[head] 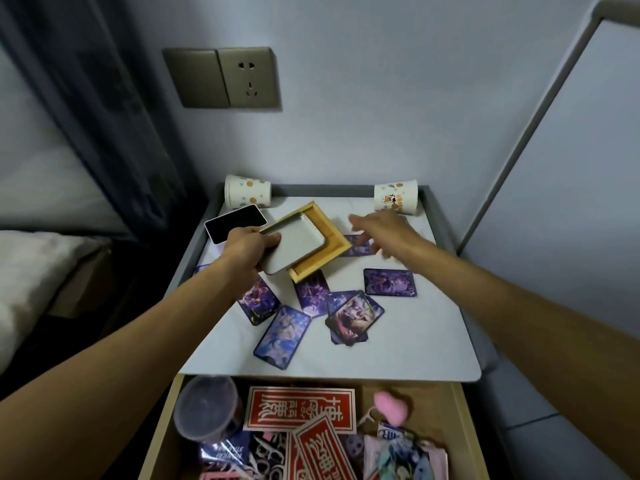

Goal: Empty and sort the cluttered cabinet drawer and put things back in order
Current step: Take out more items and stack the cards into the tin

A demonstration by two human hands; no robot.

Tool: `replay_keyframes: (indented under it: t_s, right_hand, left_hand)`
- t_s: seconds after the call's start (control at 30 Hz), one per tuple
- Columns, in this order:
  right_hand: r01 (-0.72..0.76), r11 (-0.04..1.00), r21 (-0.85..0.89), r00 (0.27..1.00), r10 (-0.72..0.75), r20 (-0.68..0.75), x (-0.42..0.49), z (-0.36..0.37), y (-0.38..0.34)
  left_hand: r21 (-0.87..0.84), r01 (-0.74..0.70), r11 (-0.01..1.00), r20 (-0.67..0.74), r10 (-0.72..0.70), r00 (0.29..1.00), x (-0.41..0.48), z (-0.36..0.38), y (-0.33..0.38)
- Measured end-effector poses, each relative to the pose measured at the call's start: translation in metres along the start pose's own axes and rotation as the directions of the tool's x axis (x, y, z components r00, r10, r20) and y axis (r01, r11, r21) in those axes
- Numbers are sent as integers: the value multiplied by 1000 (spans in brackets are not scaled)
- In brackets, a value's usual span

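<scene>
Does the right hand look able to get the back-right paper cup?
Probably yes: the right hand is open, holding nothing, just in front of the paper cup, with nothing between; the left hand grips the metal tin.

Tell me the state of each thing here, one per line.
Drawer: open, cluttered.
Left cup: on its side.
Right cup: on its side.
Tin: gripped by left hand, over tray.
Cards: scattered, face up.
Phone: screen dark.
Socket: nothing plugged in.
Right hand: open, reaching.
</scene>
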State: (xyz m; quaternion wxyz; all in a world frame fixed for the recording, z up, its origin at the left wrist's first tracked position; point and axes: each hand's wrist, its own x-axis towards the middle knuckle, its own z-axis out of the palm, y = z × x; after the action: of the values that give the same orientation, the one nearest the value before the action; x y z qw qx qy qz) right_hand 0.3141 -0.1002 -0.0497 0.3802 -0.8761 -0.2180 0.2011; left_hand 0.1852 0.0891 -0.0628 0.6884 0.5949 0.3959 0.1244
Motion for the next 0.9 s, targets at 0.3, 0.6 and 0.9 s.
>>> replay_keyframes:
  t_s: [0.3,0.6,0.9]
  right_hand:
    - [-181,872,455,982,186,34,53,19,-9]
    - [-178,914,365,977,208,-45,78,28,10]
    - [-76,956,284,970,137,-199,64,28,16]
  left_hand:
    - [-33,-39,999,-72,37,997,41,1,12]
    - [129,-46,991,-90,58,994,60,13,-2]
    - [689,-230,688,8,310,951,36,8,-20]
